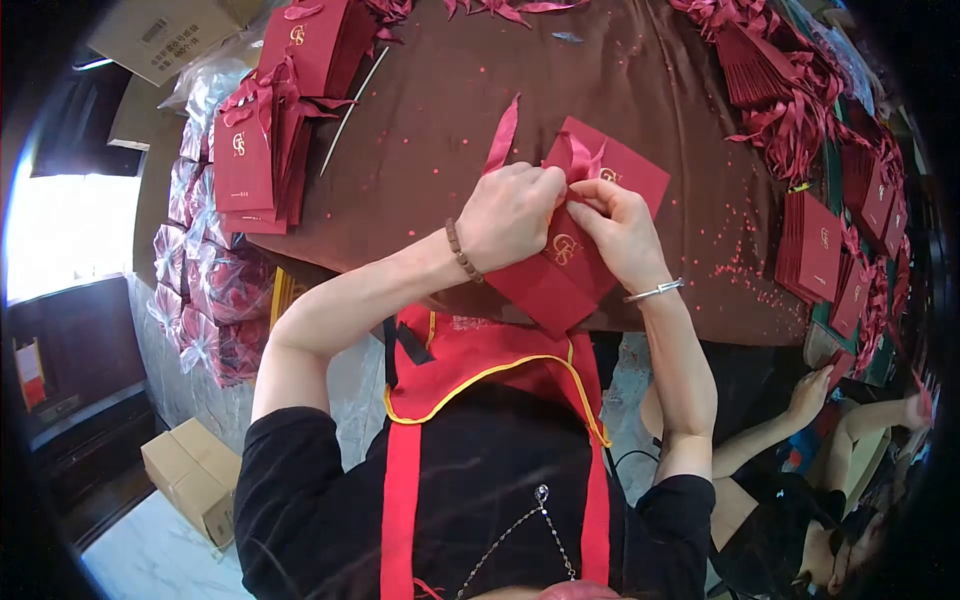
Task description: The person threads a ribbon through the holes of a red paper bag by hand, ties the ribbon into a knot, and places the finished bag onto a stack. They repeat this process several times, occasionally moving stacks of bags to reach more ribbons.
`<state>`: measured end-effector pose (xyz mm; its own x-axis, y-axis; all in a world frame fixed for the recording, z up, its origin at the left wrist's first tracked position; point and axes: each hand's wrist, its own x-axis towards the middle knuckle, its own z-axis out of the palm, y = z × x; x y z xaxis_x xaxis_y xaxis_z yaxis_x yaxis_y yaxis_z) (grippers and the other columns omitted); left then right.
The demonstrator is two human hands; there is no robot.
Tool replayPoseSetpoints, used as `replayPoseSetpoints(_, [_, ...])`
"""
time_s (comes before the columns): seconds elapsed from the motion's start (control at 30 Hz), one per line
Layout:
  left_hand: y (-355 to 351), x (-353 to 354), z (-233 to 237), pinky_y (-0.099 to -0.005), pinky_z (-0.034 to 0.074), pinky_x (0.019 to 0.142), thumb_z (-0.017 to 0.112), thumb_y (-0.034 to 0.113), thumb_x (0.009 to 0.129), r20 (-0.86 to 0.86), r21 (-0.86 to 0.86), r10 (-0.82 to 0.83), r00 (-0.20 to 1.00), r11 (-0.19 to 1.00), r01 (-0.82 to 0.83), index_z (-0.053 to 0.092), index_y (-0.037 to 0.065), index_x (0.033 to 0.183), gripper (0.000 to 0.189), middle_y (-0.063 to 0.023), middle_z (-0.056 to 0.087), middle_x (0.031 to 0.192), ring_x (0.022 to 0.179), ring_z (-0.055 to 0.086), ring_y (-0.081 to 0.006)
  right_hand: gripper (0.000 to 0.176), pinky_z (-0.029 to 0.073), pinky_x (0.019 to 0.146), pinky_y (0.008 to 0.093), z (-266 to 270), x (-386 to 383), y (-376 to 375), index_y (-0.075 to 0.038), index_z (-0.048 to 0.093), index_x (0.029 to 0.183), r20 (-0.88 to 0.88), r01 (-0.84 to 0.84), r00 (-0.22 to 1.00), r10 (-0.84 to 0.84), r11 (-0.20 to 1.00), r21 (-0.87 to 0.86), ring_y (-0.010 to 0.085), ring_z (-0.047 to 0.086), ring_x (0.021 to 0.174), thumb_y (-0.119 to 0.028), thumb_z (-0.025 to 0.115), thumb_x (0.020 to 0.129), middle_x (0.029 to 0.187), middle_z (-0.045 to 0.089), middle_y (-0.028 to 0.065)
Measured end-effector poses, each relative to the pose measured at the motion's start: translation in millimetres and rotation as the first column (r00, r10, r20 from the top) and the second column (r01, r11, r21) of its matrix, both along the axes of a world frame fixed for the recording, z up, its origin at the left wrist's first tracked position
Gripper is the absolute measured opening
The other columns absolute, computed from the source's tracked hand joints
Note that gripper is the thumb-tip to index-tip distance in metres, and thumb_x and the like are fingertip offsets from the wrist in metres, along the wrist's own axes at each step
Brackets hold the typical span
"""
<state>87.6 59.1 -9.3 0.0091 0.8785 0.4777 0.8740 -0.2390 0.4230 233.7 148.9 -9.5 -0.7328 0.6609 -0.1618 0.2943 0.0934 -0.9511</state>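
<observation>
Right in front of me, over the brown-covered table, is a red paper gift bag (540, 292) with a gold logo, tilted like a diamond. Behind it, to the upper right, lies a second red bag (640, 172) with a similar logo. My left hand (515, 215), with a beaded bracelet at its wrist, is closed at the front bag's top edge; a red ribbon (504, 135) sticks up beside its knuckles. My right hand (622, 232) pinches at the same edge with thumb and fingers, close to the left. The fingers hide exactly what each grips, apparently ribbon.
Stacked red bags (245, 165) stand at the table's left, above plastic-wrapped bundles (225, 280). More ribboned bags (820, 240) line the right side. Small red dots are scattered over the brown cloth (430, 130). Other people's arms (770, 430) work at the lower right. A cardboard box (190, 475) sits lower left.
</observation>
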Motion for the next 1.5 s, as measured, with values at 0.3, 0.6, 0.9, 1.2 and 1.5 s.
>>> replayPoseSetpoints(0.3, [-6,5,5,-0.0346,0.042,0.061,0.057,0.004,0.064,-0.214,0.067,-0.021,0.977,0.997,0.036,0.048,0.005,0.074,0.013,-0.0077,0.05,0.069,0.065,0.05,-0.0239,0.023,0.051,0.072,0.0321,7,-1,-7,0.002,0.063,0.1,0.017,0.023,1.0,-0.024,0.996,0.082,0.0252,0.067,0.084,-0.011,0.06,0.082,0.087,0.067,0.0181])
replayPoseSetpoints(0.6, [-12,-5,16,-0.0387,0.048,0.064,0.057,0.003,0.078,0.19,-0.211,0.02,0.982,0.977,0.021,0.053,0.004,0.094,0.017,-0.0133,0.06,0.077,0.075,0.06,-0.03,0.023,0.05,0.074,0.0332,-1,-4,-7,0.0,0.062,0.103,-0.045,-0.062,0.997,0.066,0.994,0.093,0.0267,0.066,0.087,-0.011,0.059,0.083,0.091,0.067,0.0177])
replayPoseSetpoints(0.9, [-9,-34,44,-0.0358,0.038,0.076,0.064,0.027,0.08,0.023,-0.358,0.021,1.0,0.934,-0.011,0.063,0.013,0.088,0.016,-0.0039,0.056,0.088,0.087,0.052,-0.0234,0.023,0.05,0.073,0.0365,19,-3,-14,-0.001,0.054,0.1,0.021,-0.095,0.995,0.093,0.983,0.154,0.0296,0.066,0.086,-0.009,0.063,0.08,0.089,0.067,0.0172])
replayPoseSetpoints(1.2, [21,-65,38,-0.0269,0.042,0.067,0.055,0.019,0.086,0.448,-0.656,-0.273,0.851,0.547,0.52,0.064,-0.001,0.094,0.024,-0.0071,0.06,0.087,0.076,0.056,-0.0175,0.024,0.044,0.075,0.0351,31,-3,-22,-0.005,0.048,0.094,0.081,-0.249,0.968,0.239,0.851,0.463,0.0252,0.063,0.079,-0.009,0.066,0.079,0.078,0.064,0.0105])
replayPoseSetpoints(1.5, [40,-67,25,-0.0254,0.029,0.05,0.058,0.021,0.081,0.664,-0.685,-0.178,0.726,0.246,0.686,0.064,0.005,0.077,0.017,0.0074,0.041,0.057,0.054,0.035,-0.0049,0.021,0.037,0.081,0.0352,39,-3,-22,-0.008,0.048,0.093,0.156,-0.356,0.929,0.335,0.697,0.623,0.0233,0.06,0.073,-0.013,0.065,0.08,0.076,0.063,0.0053])
